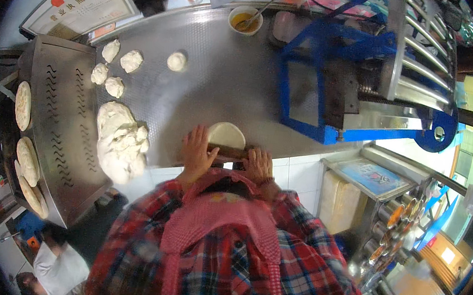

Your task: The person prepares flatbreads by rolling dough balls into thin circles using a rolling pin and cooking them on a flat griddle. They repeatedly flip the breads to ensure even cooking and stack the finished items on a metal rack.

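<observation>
A flattened round of dough (227, 134) lies at the front edge of the metal worktop (225, 91). Across its near side runs a wooden rolling pin (229, 152). My left hand (198, 150) rests on the pin's left end, fingers pointing away from me. At the pin's right end is my right hand (259, 164), its fingers bent over it. To the left sits a large lumpy mass of dough (119, 142). Beyond it are several small dough pieces (131, 61), and a single dough ball (177, 61) stands apart from them.
A bowl of yellowish liquid with a spoon (245, 20) stands at the back. The blue-framed machine with metal rollers (327, 133) takes up the right. On the left, a slotted metal box (62, 118) has flatbreads (28, 161) along its far side. A person in white (60, 265) is lower left.
</observation>
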Tool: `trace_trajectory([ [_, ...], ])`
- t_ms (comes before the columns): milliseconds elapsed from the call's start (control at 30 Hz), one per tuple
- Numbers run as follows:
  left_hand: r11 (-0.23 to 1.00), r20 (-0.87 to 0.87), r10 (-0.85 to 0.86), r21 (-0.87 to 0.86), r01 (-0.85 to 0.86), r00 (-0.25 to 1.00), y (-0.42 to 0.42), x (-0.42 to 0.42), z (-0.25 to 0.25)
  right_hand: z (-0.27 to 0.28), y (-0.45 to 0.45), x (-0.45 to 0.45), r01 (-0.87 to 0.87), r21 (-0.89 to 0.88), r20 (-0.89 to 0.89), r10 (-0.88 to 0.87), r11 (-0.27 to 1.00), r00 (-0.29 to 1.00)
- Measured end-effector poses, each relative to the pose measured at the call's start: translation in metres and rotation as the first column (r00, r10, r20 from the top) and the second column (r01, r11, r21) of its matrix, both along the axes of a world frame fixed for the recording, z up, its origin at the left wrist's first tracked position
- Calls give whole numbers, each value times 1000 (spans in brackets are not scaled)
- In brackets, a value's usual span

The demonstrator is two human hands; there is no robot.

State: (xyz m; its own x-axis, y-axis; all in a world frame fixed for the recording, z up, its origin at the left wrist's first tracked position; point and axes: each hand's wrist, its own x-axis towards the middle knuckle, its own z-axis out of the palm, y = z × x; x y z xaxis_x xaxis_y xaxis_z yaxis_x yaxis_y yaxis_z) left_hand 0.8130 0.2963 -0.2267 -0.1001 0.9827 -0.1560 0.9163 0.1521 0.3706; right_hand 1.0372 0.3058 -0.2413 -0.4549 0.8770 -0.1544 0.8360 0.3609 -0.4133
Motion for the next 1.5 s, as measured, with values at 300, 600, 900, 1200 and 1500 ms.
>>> trace_trajectory([
  [300,965,-3,2,262,-1,1000,138,-26,-43,-6,140,-39,44,-289,221,22,956,975],
  [600,994,185,93,31,-100,978,-20,-2,-31,-4,-34,-1,-136,-143,-243,99,980,965],
  [900,977,31,103,-190,-95,994,63,23,-17,11,-44,8,-296,-100,-217,270,950,938],
  [1200,848,794,527,-516,-124,301,33,16,50,28,-34,3,-379,-105,-270,340,920,901],
  [1500,995,-44,41,93,-36,998,-4,5,1,-7,10,-3,51,102,-92,-41,993,995],
])
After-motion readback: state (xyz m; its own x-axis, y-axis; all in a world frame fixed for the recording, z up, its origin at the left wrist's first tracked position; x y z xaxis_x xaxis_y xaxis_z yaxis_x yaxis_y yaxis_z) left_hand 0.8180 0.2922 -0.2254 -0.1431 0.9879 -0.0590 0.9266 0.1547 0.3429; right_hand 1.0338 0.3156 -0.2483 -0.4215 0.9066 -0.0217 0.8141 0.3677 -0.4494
